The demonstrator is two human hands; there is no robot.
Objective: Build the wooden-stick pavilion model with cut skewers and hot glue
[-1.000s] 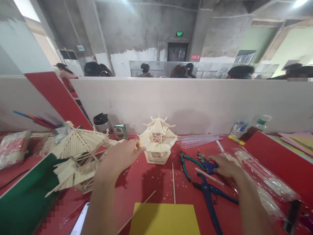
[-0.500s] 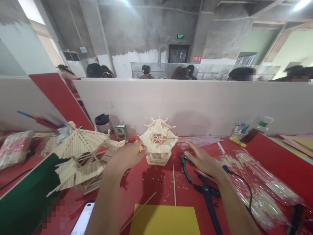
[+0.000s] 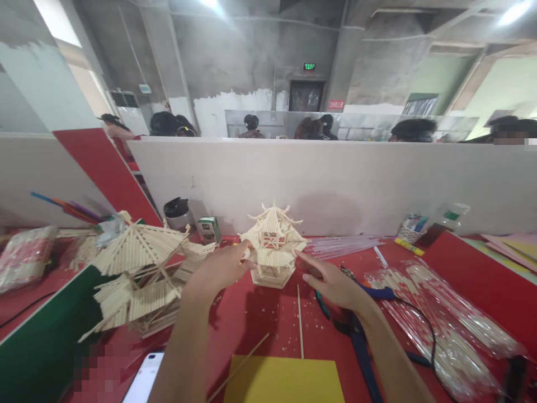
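A two-tiered pavilion model [image 3: 272,257] built of pale wooden sticks stands upright in the middle of the red table. My left hand [image 3: 224,266] is at its left side, thumb and fingers closed around the edge of the lower roof. At the right side, my right hand [image 3: 335,282] has its fingers stretched out and apart, fingertips close to the roof edge; whether they touch cannot be made out. Under and beside my right wrist lie green-handled pliers [image 3: 322,305], a dark blue-handled tool [image 3: 364,358] and a blue glue gun [image 3: 380,293], partly hidden.
A larger stick pavilion [image 3: 142,252] leans at the left beside a green board [image 3: 46,336]. Bagged sticks [image 3: 436,313] lie at the right, clear glue sticks [image 3: 344,245] behind. In front are a yellow sheet [image 3: 285,380], a loose stick [image 3: 300,322] and a phone [image 3: 145,378].
My right hand has moved left from above the pliers towards the model's right roof edge, uncovering the glue gun. My left hand has shifted slightly towards the model's left roof edge.
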